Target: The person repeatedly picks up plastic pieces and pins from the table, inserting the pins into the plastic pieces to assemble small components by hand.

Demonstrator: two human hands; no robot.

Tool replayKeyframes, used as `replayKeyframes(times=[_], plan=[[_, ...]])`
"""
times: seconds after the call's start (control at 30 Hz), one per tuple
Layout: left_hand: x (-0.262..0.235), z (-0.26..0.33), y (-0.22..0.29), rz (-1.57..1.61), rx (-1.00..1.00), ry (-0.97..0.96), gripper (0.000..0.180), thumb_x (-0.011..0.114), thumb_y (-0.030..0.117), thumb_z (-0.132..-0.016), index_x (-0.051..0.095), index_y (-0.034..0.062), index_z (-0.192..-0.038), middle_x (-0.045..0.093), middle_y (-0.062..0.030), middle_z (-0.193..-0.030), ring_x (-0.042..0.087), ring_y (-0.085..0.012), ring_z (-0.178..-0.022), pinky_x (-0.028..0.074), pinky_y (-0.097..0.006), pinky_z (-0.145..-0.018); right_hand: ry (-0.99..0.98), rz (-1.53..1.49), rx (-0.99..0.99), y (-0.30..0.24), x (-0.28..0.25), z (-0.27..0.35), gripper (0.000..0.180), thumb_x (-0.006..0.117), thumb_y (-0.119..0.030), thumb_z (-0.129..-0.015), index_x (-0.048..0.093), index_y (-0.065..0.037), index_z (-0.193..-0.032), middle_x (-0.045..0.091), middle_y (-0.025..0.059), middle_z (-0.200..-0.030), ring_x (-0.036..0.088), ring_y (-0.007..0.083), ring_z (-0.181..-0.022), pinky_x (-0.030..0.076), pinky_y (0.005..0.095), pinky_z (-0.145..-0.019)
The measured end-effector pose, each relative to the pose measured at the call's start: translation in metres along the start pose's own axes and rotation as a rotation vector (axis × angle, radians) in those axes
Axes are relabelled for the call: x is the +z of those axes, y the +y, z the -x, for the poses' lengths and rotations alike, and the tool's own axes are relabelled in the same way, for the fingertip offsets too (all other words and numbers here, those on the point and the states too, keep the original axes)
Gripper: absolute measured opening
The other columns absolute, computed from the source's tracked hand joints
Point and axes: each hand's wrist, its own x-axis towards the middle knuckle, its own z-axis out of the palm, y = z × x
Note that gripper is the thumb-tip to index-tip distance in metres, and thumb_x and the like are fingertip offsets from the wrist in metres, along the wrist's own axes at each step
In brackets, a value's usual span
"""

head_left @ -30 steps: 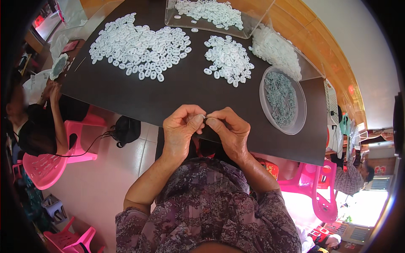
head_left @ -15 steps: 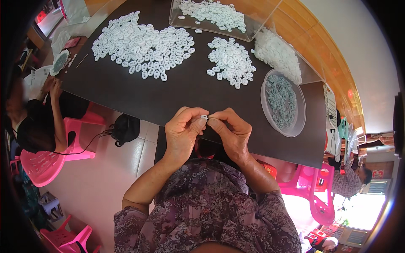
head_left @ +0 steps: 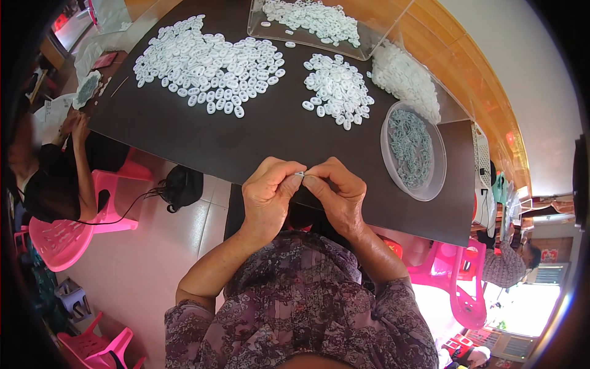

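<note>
My left hand [head_left: 265,195] pinches a small white plastic piece [head_left: 299,174] between thumb and fingers, over the table's near edge. Thumb and forefinger of my right hand [head_left: 339,195] are closed together at the piece's right end; whatever they grip is too small and covered to make out. Beyond my hands lie a large heap of white oval pieces with holes [head_left: 209,67] and a smaller heap of the same kind [head_left: 338,91]. To the right, a round clear plastic tub [head_left: 437,181] holds many small grey-green parts [head_left: 410,144].
A clear box [head_left: 307,48] with more white pieces stands at the back of the dark table [head_left: 264,138]. Beside it is a heap of whitish pieces [head_left: 402,77]. Another person [head_left: 58,178] sits at the left near a pink chair [head_left: 64,243]; a pink chair [head_left: 467,295] stands at right.
The white piece has turned between my fingers and shows less of itself now. My left fingertips have shifted slightly right, closer to the right ones.
</note>
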Motion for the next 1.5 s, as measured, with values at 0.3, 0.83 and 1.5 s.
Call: replayKeyframes(times=[0.3, 0.83, 1.5], plan=[[0.003, 0.000, -0.001, -0.123, 0.104, -0.008, 0.012, 0.064, -0.003, -0.082, 0.064, -0.0017, -0.095, 0.058, -0.0049, -0.082, 0.055, -0.0116, -0.067, 0.044, -0.023, -0.059, -0.093, 0.067, -0.011, 0.001, -0.005, -0.005, 0.003, 0.063, 0.000, -0.081, 0.064, 0.000, -0.084, 0.053, 0.0004, -0.073, 0.047, 0.0070, -0.067, 0.037, 0.0226, -0.059], [0.002, -0.002, 0.003, -0.020, 0.079, 0.014, 0.015, 0.061, -0.006, -0.083, 0.064, -0.0029, -0.098, 0.057, -0.0047, -0.083, 0.054, -0.0090, -0.068, 0.044, -0.021, -0.059, -0.074, 0.158, -0.034, -0.009, -0.002, -0.011, 0.006, 0.063, 0.000, -0.079, 0.058, -0.001, -0.076, 0.050, 0.0046, -0.069, 0.046, 0.0128, -0.059, 0.037, 0.0273, -0.051], [-0.001, -0.021, -0.012, 0.395, -0.159, 0.013, 0.018, 0.061, 0.000, -0.086, 0.065, -0.0039, -0.103, 0.054, -0.0038, -0.087, 0.056, -0.0105, -0.071, 0.050, -0.023, -0.063, 0.102, 0.983, -0.517, 0.037, -0.036, -0.087, 0.019, 0.066, -0.002, -0.071, 0.066, -0.009, -0.088, 0.055, 0.0080, -0.072, 0.052, 0.0273, -0.068, 0.042, 0.0377, -0.059]])
